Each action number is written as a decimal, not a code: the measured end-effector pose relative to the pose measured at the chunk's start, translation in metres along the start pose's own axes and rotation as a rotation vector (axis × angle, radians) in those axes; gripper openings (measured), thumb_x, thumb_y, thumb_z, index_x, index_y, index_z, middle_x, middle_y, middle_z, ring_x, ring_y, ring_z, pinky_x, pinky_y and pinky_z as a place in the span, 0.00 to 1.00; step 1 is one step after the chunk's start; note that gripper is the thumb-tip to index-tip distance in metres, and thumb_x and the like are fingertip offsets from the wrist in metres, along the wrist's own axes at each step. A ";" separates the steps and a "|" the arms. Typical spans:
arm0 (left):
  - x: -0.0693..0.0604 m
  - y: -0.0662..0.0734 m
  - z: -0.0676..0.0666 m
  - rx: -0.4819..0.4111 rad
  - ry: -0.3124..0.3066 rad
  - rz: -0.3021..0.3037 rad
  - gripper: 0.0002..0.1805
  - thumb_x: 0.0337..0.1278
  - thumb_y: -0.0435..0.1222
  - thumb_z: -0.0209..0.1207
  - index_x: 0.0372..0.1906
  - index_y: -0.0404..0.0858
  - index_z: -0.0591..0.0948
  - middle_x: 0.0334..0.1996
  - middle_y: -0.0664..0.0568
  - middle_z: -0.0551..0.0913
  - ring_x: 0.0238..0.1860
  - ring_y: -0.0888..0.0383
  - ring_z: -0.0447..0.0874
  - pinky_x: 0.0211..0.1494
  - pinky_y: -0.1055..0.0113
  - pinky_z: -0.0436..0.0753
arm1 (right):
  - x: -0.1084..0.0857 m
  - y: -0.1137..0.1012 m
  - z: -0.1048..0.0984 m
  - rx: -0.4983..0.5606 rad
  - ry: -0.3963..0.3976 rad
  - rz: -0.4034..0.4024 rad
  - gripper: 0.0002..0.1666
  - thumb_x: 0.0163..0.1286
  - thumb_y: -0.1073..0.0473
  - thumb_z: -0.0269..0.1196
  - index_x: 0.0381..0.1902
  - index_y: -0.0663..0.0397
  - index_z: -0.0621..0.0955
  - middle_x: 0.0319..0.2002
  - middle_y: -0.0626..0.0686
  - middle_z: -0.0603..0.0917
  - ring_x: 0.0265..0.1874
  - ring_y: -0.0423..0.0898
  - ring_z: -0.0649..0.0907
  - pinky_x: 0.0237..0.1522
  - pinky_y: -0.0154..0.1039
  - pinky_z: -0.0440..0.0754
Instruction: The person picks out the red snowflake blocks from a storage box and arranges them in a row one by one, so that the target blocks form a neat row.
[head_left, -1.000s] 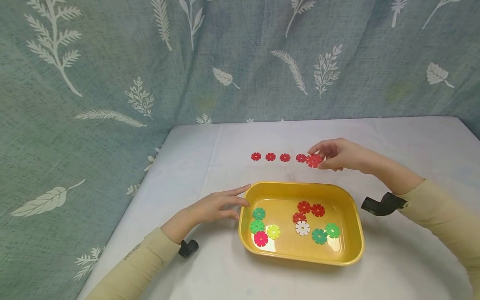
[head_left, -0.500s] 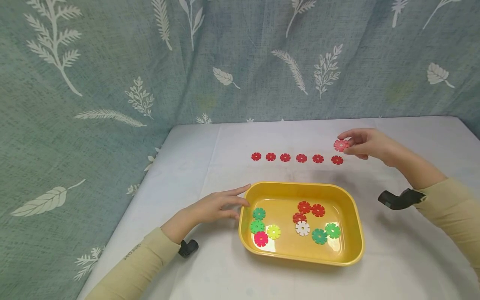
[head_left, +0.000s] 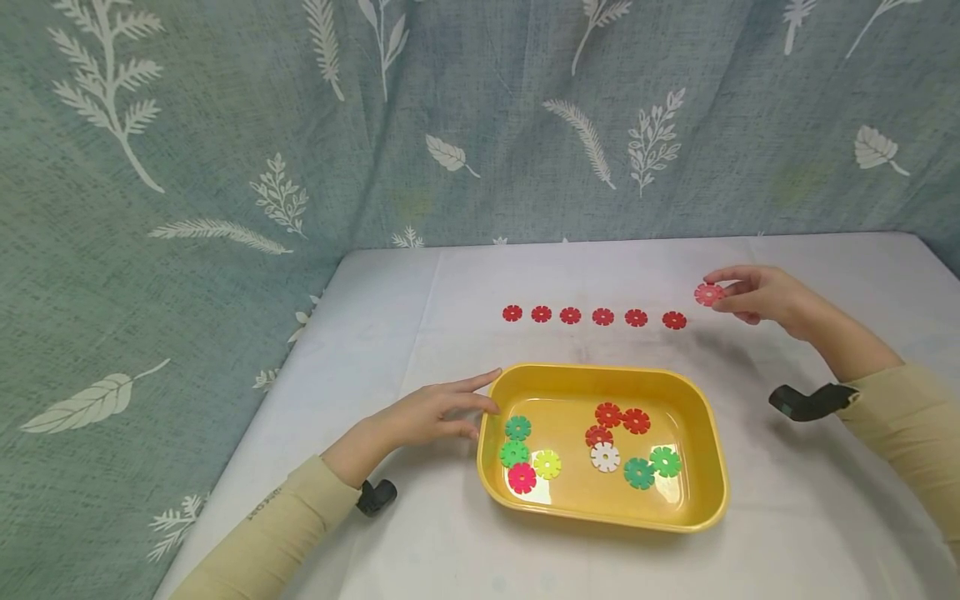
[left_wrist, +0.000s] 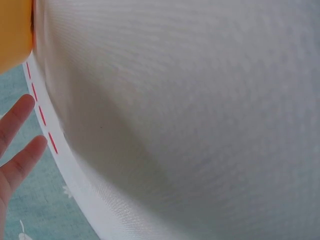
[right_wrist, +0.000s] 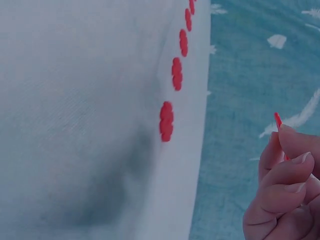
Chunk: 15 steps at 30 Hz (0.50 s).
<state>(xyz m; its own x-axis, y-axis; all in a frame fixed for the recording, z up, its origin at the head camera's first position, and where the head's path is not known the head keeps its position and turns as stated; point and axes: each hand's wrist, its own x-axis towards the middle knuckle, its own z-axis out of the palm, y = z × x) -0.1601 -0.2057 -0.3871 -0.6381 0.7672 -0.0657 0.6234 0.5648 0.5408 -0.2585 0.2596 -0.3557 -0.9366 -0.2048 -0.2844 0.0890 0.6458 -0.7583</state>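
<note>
Well, yellow tray (head_left: 562, 421): closest to me, coloured discs (head_left: 639, 473) inside.
Left hand (head_left: 435, 412): fingers extended at the tray's left side, gripping nothing.
Red row (head_left: 570, 316): six discs flat on the white cloth (head_left: 420, 517).
Right hand (head_left: 772, 298): pinching a red disc (head_left: 708, 294) above the cloth, past the row's right end.
Risk: if I loosen that edge pinch early, it could drop out of line.
Change: half a second ago it hung near the sixth disc; it's farther right now, row unmoved.
</note>
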 end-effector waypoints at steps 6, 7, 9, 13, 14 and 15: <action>0.000 0.000 -0.001 0.001 -0.002 -0.003 0.25 0.49 0.53 0.58 0.54 0.49 0.77 0.70 0.57 0.56 0.68 0.58 0.59 0.63 0.63 0.70 | 0.004 0.017 0.000 0.013 -0.002 0.029 0.35 0.62 0.50 0.62 0.63 0.58 0.64 0.32 0.48 0.75 0.21 0.45 0.70 0.28 0.34 0.75; 0.000 0.001 -0.001 0.001 -0.002 -0.004 0.25 0.49 0.53 0.58 0.54 0.50 0.77 0.70 0.57 0.56 0.68 0.58 0.59 0.63 0.63 0.69 | 0.005 0.020 0.001 0.018 -0.002 0.033 0.35 0.62 0.50 0.62 0.63 0.58 0.64 0.31 0.47 0.75 0.21 0.45 0.70 0.28 0.34 0.75; 0.000 0.001 -0.001 0.003 -0.003 -0.007 0.25 0.50 0.53 0.58 0.54 0.50 0.77 0.70 0.57 0.56 0.68 0.58 0.59 0.63 0.63 0.69 | 0.007 0.024 0.001 0.027 0.000 0.045 0.36 0.62 0.49 0.62 0.63 0.58 0.64 0.31 0.47 0.75 0.21 0.45 0.70 0.28 0.33 0.75; 0.000 0.001 -0.001 0.006 -0.003 -0.002 0.25 0.50 0.52 0.58 0.54 0.49 0.77 0.70 0.56 0.56 0.68 0.58 0.59 0.63 0.63 0.69 | 0.010 0.032 0.003 0.041 -0.006 0.060 0.36 0.62 0.50 0.62 0.62 0.59 0.65 0.33 0.48 0.74 0.24 0.45 0.70 0.29 0.32 0.76; 0.000 0.001 -0.001 0.007 -0.002 0.000 0.25 0.50 0.52 0.58 0.54 0.49 0.77 0.70 0.56 0.56 0.68 0.58 0.59 0.63 0.63 0.69 | 0.011 0.034 0.003 0.044 -0.007 0.064 0.36 0.62 0.50 0.62 0.62 0.59 0.65 0.35 0.48 0.74 0.25 0.45 0.71 0.30 0.32 0.76; 0.000 0.001 -0.001 0.007 -0.002 0.001 0.25 0.50 0.53 0.58 0.54 0.49 0.77 0.70 0.56 0.56 0.68 0.58 0.59 0.63 0.63 0.69 | 0.011 0.036 0.003 0.044 -0.009 0.068 0.36 0.62 0.50 0.62 0.63 0.59 0.65 0.36 0.49 0.74 0.26 0.45 0.71 0.31 0.32 0.76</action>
<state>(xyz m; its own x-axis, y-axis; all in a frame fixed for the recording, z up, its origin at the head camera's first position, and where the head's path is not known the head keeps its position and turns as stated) -0.1596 -0.2054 -0.3856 -0.6363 0.7686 -0.0665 0.6275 0.5658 0.5349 -0.2650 0.2779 -0.3878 -0.9248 -0.1686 -0.3410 0.1671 0.6254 -0.7622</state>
